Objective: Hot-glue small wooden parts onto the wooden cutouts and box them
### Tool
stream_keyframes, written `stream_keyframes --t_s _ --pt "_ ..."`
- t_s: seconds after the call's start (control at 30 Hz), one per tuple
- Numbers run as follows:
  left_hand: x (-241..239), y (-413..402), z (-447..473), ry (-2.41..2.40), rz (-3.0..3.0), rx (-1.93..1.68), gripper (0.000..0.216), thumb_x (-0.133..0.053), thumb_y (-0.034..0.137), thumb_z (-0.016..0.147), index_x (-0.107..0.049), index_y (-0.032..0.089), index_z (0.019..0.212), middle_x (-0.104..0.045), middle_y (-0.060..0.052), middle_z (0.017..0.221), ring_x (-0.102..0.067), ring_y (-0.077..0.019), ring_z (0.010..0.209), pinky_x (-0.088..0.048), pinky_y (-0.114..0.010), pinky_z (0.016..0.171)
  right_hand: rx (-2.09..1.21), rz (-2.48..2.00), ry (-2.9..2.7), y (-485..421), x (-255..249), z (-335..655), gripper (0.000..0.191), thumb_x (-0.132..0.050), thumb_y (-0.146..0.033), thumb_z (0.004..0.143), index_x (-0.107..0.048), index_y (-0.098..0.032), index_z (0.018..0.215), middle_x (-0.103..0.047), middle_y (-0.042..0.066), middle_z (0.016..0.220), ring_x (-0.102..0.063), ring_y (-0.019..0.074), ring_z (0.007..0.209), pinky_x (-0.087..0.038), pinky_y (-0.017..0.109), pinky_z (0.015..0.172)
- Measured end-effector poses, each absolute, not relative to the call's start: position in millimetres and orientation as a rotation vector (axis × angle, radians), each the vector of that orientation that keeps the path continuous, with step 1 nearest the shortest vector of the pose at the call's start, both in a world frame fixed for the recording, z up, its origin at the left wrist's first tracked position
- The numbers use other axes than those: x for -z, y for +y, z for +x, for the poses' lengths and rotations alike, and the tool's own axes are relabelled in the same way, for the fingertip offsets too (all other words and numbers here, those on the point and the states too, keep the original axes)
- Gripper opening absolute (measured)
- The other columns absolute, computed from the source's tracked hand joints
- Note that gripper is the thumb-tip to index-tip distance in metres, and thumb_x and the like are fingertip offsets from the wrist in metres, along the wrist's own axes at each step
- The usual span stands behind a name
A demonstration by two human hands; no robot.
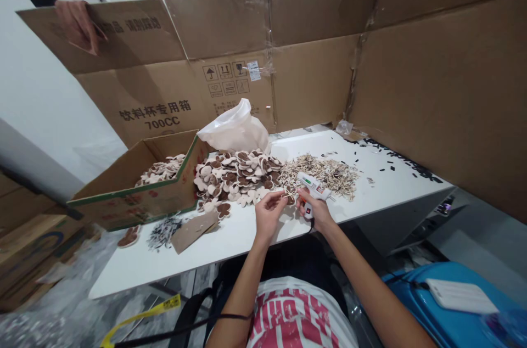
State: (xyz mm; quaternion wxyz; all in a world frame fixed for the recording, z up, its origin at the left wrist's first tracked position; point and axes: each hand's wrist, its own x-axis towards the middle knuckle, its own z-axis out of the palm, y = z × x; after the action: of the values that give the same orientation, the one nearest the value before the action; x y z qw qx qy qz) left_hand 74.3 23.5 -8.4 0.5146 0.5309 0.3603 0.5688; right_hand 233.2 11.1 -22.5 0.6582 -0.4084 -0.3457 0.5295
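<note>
My left hand point(268, 214) is closed, thumb and fingers pinching the edge of a small brown and cream flower-shaped felt piece point(290, 197). My right hand point(318, 213) is wrapped round the handle of a white glue gun point(314, 186). Its nozzle end points left, close above the felt piece, though whether they touch I cannot tell. Just beyond my hands lies a heap of brown and cream felt flowers point(236, 177). Right of that heap, partly behind the glue gun, spreads a pile of thin cream-coloured strips point(340, 175).
A cardboard box point(135, 205) with more felt pieces stands left, beside a white plastic bag point(236, 127). Tall cardboard walls point(313, 82) border the table point(284, 257). Black bits point(411, 167) lie far right. Another person's hand point(80, 24) rests over the cardboard's upper left edge.
</note>
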Motion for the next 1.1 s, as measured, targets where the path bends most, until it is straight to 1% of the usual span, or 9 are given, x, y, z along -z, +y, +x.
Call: stream_keyframes --t_s 0.13,0.23,0.3,0.4,0.57,0.7,0.8,0.93,1.1 --pt "7 24 71 0.841 1.348 -1.262 0.037 -0.09 0.042 0.077 -0.082 0.017 0.104 -0.081 -0.014 0.101 -0.077 -0.0243 0.091 -0.059 -0.037 0.09 -1.189 -0.94 -0.801 12 25 233 0.043 -0.088 -0.055 0.072 -0.068 -0.019 0.085 -0.062 -0.002 0.056 -0.049 0.011 0.038 -0.039 0.023 0.038" --pt "-1 23 59 0.814 1.433 -1.147 0.038 -0.087 0.042 0.08 -0.082 0.019 0.11 -0.08 -0.014 0.109 -0.076 -0.0262 0.098 -0.06 -0.038 0.091 -1.172 -0.975 -0.793 14 28 233 0.041 -0.088 -0.054 0.072 -0.066 -0.02 0.08 -0.06 -0.003 0.055 -0.049 0.0113 0.038 -0.038 0.024 0.037" --pt "-4 21 47 0.878 1.624 -1.155 0.031 -0.079 0.04 0.087 -0.081 0.022 0.113 -0.079 -0.012 0.109 -0.075 -0.0255 0.096 -0.06 -0.038 0.088 -1.145 -0.983 -0.765 16 30 233 0.04 -0.087 -0.053 0.073 -0.065 -0.021 0.078 -0.059 -0.003 0.056 -0.05 0.0115 0.039 -0.039 0.024 0.038" --pt "-3 17 31 1.046 2.097 -1.14 0.018 -0.069 0.033 0.094 -0.081 0.026 0.106 -0.076 -0.009 0.099 -0.07 -0.0242 0.094 -0.056 -0.039 0.09 -1.091 -0.987 -0.701 18 32 233 0.038 -0.087 -0.051 0.076 -0.064 -0.021 0.076 -0.06 -0.002 0.059 -0.049 0.0109 0.041 -0.042 0.025 0.04" --pt "6 15 26 1.13 2.518 -0.906 0.023 -0.066 0.029 0.097 -0.077 0.025 0.116 -0.069 -0.01 0.109 -0.063 -0.0268 0.107 -0.05 -0.041 0.097 -1.109 -0.95 -0.637 16 28 234 0.036 -0.089 -0.048 0.074 -0.067 -0.02 0.079 -0.06 -0.002 0.06 -0.048 0.0107 0.043 -0.042 0.025 0.041" --pt "2 21 38 1.221 2.539 -0.789 0.013 -0.069 0.03 0.096 -0.079 0.024 0.1 -0.069 -0.009 0.103 -0.064 -0.0256 0.1 -0.049 -0.038 0.088 -1.128 -0.954 -0.639 14 25 235 0.039 -0.09 -0.05 0.072 -0.066 -0.02 0.078 -0.06 -0.002 0.058 -0.05 0.0111 0.042 -0.041 0.025 0.04" --pt "-3 26 46 1.251 2.489 -0.72 0.01 -0.069 0.024 0.094 -0.077 0.023 0.089 -0.07 -0.007 0.096 -0.066 -0.0233 0.091 -0.048 -0.034 0.08 -1.12 -0.964 -0.654 14 25 236 0.039 -0.089 -0.05 0.073 -0.064 -0.02 0.076 -0.06 -0.002 0.056 -0.051 0.0113 0.041 -0.04 0.025 0.04" --pt "-1 28 51 1.221 2.466 -0.688 0.011 -0.061 0.017 0.096 -0.071 0.021 0.094 -0.068 -0.006 0.098 -0.065 -0.023 0.092 -0.046 -0.034 0.081 -1.126 -0.956 -0.668 13 23 236 0.038 -0.087 -0.05 0.075 -0.065 -0.02 0.077 -0.059 -0.003 0.055 -0.051 0.0111 0.041 -0.04 0.024 0.041" --pt "6 29 48 1.136 2.428 -0.692 0.012 -0.053 0.019 0.101 -0.064 0.02 0.098 -0.064 -0.006 0.101 -0.062 -0.0223 0.095 -0.046 -0.034 0.086 -1.127 -0.956 -0.641 13 24 236 0.038 -0.088 -0.05 0.073 -0.065 -0.02 0.077 -0.059 -0.002 0.054 -0.051 0.0111 0.04 -0.04 0.024 0.04"
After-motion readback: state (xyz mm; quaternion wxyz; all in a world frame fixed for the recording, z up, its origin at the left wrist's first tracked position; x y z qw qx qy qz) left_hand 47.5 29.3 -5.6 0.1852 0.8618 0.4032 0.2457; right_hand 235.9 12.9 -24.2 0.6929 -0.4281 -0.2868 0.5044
